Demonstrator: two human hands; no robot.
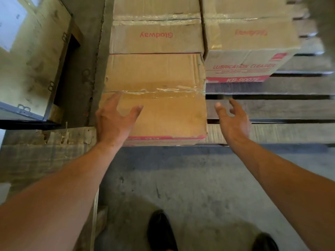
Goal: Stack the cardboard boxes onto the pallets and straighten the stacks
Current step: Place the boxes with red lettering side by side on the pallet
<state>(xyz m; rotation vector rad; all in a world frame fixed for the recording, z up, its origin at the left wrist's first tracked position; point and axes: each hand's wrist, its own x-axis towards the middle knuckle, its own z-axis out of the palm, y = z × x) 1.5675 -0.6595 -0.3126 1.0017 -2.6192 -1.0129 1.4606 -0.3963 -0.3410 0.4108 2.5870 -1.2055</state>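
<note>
**Some boxes are on, and there is room for more**

Three boxes show on the grey wooden slat pallet (pixel 290 109). The near brown cardboard box with shiny tape across its top (pixel 155 113) sits at the front left corner of the pallet. Right behind it, touching, is a brown cardboard box with a red word on top (pixel 155 37). Beside that one, to the right, is a brown cardboard box with red and white printing on its side (pixel 250 42).

The left hand (pixel 112 122) is open, with fingers spread, lying on the near box's top at its left edge. The right hand (pixel 233 118) is open too, with loosely bent fingers. It holds nothing and hangs over the bare slats just beside the box's right side.

I think this box is down in its place and the hands are about to line it up. Many slats on the right are bare, so more stacking looks left to do. I cannot tell how many boxes lie under the top ones.
</note>
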